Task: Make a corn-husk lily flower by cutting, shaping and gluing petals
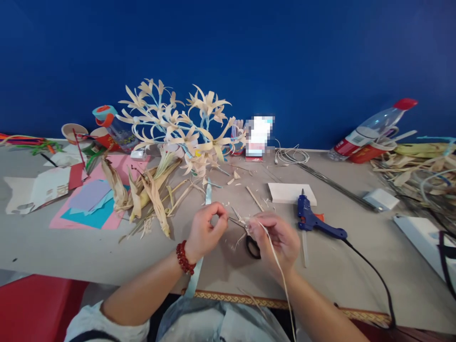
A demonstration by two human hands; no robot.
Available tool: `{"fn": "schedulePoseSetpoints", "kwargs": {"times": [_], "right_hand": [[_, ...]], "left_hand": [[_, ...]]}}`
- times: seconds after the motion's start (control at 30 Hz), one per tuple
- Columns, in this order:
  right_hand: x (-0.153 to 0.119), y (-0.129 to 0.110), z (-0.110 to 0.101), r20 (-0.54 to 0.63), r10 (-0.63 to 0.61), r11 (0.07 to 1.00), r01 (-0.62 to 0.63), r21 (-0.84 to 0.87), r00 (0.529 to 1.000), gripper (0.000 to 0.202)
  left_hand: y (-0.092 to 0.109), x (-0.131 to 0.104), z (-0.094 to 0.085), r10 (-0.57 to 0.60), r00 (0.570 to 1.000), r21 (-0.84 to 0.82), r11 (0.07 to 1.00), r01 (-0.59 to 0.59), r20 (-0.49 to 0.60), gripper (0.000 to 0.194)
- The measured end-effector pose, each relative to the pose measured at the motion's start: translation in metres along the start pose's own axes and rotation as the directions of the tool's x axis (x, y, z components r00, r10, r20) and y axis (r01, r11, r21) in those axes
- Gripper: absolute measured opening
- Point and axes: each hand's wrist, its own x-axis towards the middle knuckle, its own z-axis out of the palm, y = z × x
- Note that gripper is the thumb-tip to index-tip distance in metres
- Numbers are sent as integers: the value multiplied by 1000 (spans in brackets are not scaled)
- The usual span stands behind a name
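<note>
My left hand [208,229], a red beaded bracelet on its wrist, is raised over the table's front with thumb and forefinger pinched together; what lies between them is too small to make out. To its right, my right hand [280,237] is closed on a long, thin, pale strand [279,263] that hangs down past the table edge. Beneath and between both hands lies a pair of scissors [252,248], its black handle partly covered by my right hand. A pale blue ribbon-like strip [195,280] runs under my left wrist and over the edge.
Flowers of pale husk petals [185,135] stand at the back. Dried corn husks [149,194] and coloured paper [89,209] lie left. A blue glue gun [309,218] with a cord, a white card [288,193], wires [338,186] and a tilted bottle [370,130] are right.
</note>
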Motion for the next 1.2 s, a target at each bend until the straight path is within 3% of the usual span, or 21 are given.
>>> {"fn": "schedulePoseSetpoints", "kwargs": {"times": [0.2, 0.3, 0.47, 0.57, 0.7, 0.93, 1.07, 1.2], "right_hand": [[-2, 3, 2, 89, -6, 998, 1, 55, 996, 10], [-2, 4, 3, 94, -26, 998, 20, 59, 995, 11], [0, 3, 0, -2, 19, 1000, -19, 14, 1000, 10], [-1, 3, 2, 59, 27, 999, -29, 27, 998, 9], [1, 7, 0, 155, 33, 998, -40, 41, 987, 14], [25, 13, -22, 321, 227, 974, -219, -60, 920, 24], [25, 8, -17, 480, 224, 970, -146, -196, 848, 11], [20, 7, -10, 493, 246, 952, -113, -284, 835, 10]], "left_hand": [[8, -1, 5, 159, 987, -65, 986, -157, 27, 6], [6, -1, 8, 120, 993, -62, 991, -119, 1, 14], [5, -2, 2, 51, 999, -80, 996, -50, 8, 13], [8, -1, 1, 167, 986, -33, 986, -166, 3, 6], [8, 1, 1, 264, 964, 84, 962, -260, -40, 12], [-1, 4, -6, 336, 939, 378, 862, -339, 75, 12], [-1, 5, -5, 346, 925, 477, 794, -378, 157, 10], [2, 3, -2, 366, 907, 518, 746, -419, 207, 10]]}}
